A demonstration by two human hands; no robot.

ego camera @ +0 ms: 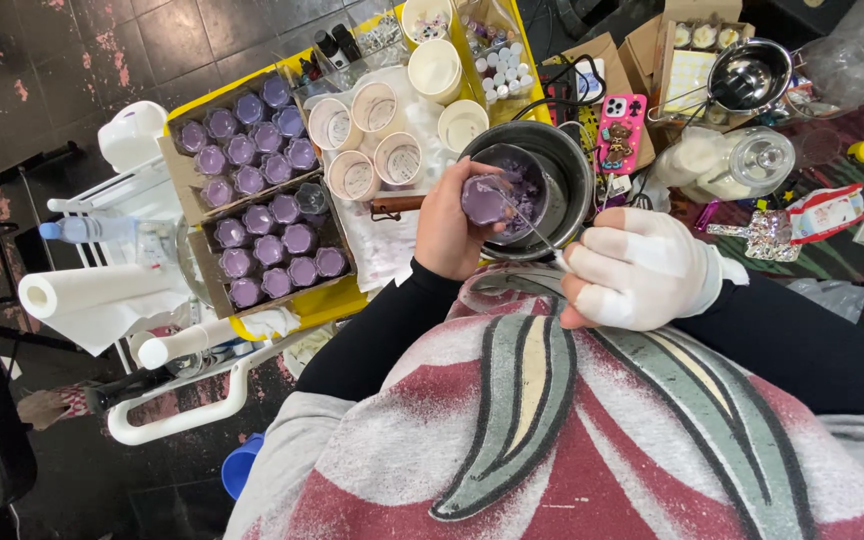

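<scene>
Dark tiled floor (152, 40), yellow table (322, 300). Two cardboard trays (187, 165) of purple wax cups, about ten each. Five white paper cups (357, 178). One dark metal pot (567, 165), purple-smeared inside. Gloved right hand (642, 270), fingers pinched on thin metal spoon (537, 232). Bare left hand (447, 235), fingers curled round small purple cup (484, 200), held over pot rim.

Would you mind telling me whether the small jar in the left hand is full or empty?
Full: the small jar in the left hand shows purple filling to its rim.
</scene>
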